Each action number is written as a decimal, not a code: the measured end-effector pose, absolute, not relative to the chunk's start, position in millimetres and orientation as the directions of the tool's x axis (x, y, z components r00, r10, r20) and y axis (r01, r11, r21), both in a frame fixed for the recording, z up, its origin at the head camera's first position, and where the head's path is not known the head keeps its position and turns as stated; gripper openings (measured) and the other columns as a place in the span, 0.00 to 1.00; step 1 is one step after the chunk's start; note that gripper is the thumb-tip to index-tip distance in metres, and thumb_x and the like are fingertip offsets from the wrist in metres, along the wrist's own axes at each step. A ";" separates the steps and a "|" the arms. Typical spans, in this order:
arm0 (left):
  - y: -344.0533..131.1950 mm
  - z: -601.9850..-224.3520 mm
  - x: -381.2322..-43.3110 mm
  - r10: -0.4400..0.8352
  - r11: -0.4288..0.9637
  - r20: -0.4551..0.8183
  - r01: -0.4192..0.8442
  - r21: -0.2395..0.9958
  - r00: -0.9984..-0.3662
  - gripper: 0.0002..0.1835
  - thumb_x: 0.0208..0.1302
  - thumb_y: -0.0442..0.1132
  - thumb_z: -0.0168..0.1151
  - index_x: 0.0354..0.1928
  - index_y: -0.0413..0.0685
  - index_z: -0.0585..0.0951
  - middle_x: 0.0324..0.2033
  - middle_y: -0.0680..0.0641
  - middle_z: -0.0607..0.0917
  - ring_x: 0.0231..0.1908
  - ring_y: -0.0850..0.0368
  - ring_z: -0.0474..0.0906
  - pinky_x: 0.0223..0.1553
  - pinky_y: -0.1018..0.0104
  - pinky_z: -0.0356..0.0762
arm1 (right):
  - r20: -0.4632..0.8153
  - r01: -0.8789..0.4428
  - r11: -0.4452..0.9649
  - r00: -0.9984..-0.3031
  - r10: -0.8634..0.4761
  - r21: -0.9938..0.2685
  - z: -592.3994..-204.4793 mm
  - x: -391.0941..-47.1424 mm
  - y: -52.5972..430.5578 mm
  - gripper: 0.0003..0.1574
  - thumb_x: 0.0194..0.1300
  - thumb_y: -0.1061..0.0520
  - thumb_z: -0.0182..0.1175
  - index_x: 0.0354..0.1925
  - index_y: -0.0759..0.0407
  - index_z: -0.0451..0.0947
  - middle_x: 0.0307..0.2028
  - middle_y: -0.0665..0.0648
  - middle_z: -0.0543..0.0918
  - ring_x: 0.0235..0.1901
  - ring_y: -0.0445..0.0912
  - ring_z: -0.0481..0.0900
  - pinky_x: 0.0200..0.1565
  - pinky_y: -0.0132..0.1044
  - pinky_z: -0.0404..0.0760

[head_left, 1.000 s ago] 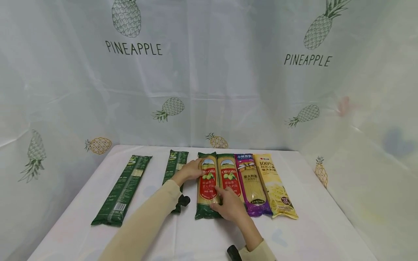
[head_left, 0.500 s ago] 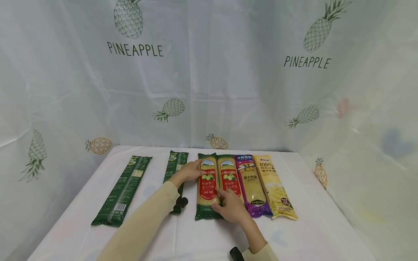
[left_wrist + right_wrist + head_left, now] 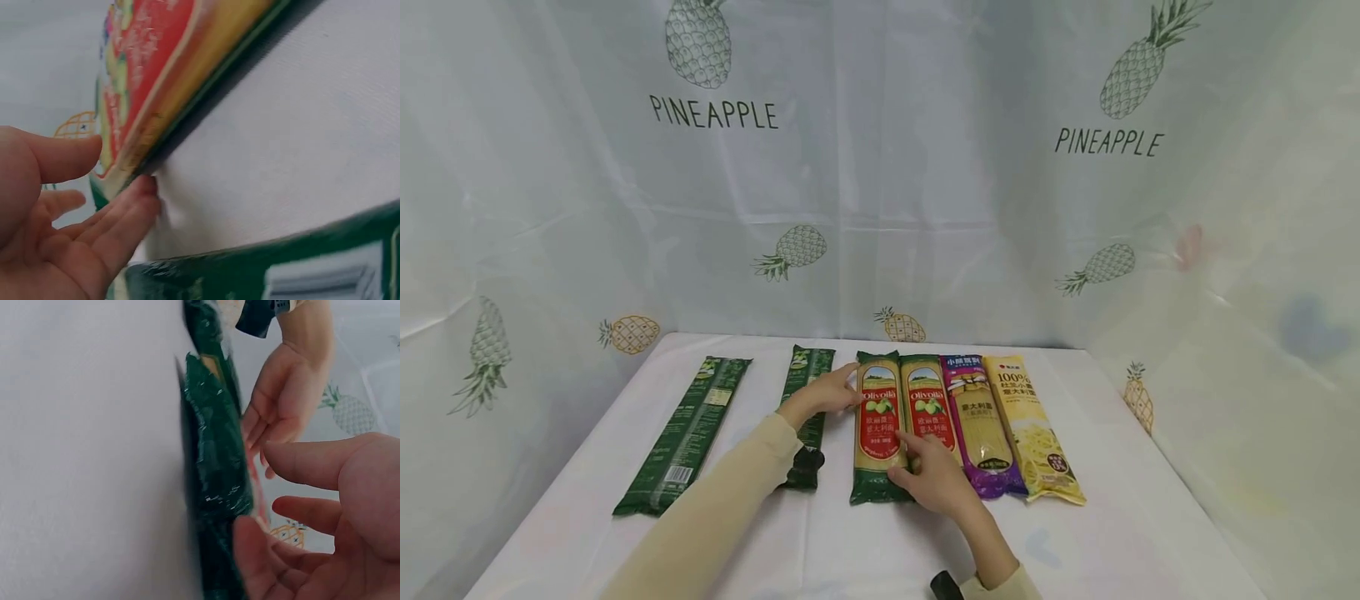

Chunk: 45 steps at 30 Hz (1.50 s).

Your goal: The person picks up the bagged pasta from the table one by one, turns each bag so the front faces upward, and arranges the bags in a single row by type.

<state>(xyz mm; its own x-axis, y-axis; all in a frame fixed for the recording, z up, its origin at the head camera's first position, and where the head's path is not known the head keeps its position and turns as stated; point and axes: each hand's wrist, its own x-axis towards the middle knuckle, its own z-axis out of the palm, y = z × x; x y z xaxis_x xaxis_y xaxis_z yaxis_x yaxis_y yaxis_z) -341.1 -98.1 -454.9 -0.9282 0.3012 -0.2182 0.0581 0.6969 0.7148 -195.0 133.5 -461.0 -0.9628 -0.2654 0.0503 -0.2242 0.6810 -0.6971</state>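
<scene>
In the head view, the left hand (image 3: 826, 395) is at the left edge of a green-ended spaghetti pack (image 3: 878, 433) with a red label; its fingertips are right at that edge. The left wrist view shows the hand's fingers (image 3: 128, 219) fairly straight, beside the pack's side. My right hand (image 3: 936, 477) is low over the seam between this pack and a matching spaghetti pack (image 3: 928, 408), index finger and thumb reaching onto the first. In the right wrist view, relaxed fingers (image 3: 253, 550) lie near the green pack ends, holding nothing.
Right of these lie a purple pasta pack (image 3: 981, 425) and a yellow pasta pack (image 3: 1033, 429), side by side. Two green packs, back side up, lie to the left: one (image 3: 685, 437) near the table's left edge, another (image 3: 801, 433) partly under the left forearm. A pineapple-print curtain (image 3: 925, 208) hangs behind.
My left hand has drawn back leftward, off the face of the red-label spaghetti pack to its left edge. The right hand and the packs have barely moved.
</scene>
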 end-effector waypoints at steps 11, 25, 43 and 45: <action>-151.2 -421.1 -336.8 0.446 0.515 -0.127 0.138 0.846 -0.886 0.29 0.83 0.42 0.56 0.81 0.49 0.66 0.59 0.33 0.81 0.55 0.40 0.84 0.60 0.48 0.82 | 0.154 -0.301 0.617 -0.948 -0.280 -0.727 -447.7 -186.0 122.8 0.35 0.70 0.53 0.72 0.72 0.55 0.77 0.50 0.60 0.81 0.32 0.43 0.75 0.32 0.34 0.76; -216.2 -426.3 -337.7 0.252 0.634 -0.040 0.134 0.761 -0.967 0.30 0.81 0.44 0.60 0.78 0.44 0.67 0.59 0.33 0.80 0.54 0.35 0.83 0.56 0.44 0.84 | 0.113 -0.242 0.358 -0.932 -0.345 -0.902 -456.3 -191.4 58.3 0.45 0.72 0.53 0.69 0.80 0.54 0.64 0.64 0.69 0.75 0.35 0.42 0.87 0.36 0.34 0.86; -226.7 -456.6 -360.2 0.225 0.711 -0.203 0.018 0.703 -0.953 0.41 0.78 0.47 0.63 0.84 0.41 0.56 0.55 0.32 0.83 0.46 0.47 0.86 0.52 0.50 0.83 | 0.018 -0.152 0.585 -0.973 -0.229 -0.797 -473.9 -207.6 -12.4 0.58 0.63 0.46 0.78 0.80 0.63 0.62 0.58 0.66 0.73 0.49 0.53 0.79 0.53 0.55 0.83; -223.3 -457.8 -361.9 0.234 0.705 -0.204 0.021 0.709 -0.951 0.42 0.78 0.47 0.63 0.84 0.40 0.55 0.58 0.30 0.82 0.48 0.45 0.86 0.54 0.48 0.83 | 0.002 -0.131 0.590 -0.977 -0.213 -0.797 -472.8 -209.0 -14.4 0.60 0.61 0.46 0.80 0.80 0.62 0.62 0.57 0.65 0.72 0.46 0.51 0.78 0.51 0.53 0.83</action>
<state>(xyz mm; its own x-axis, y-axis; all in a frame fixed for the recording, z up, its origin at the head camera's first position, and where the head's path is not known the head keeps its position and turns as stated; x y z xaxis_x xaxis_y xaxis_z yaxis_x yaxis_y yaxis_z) -361.9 -223.3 -457.8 -0.9508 0.2336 -0.2037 0.0211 0.7046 0.7093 -209.0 -14.4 -472.8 -0.9770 -0.2132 0.0022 -0.1305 0.5901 -0.7967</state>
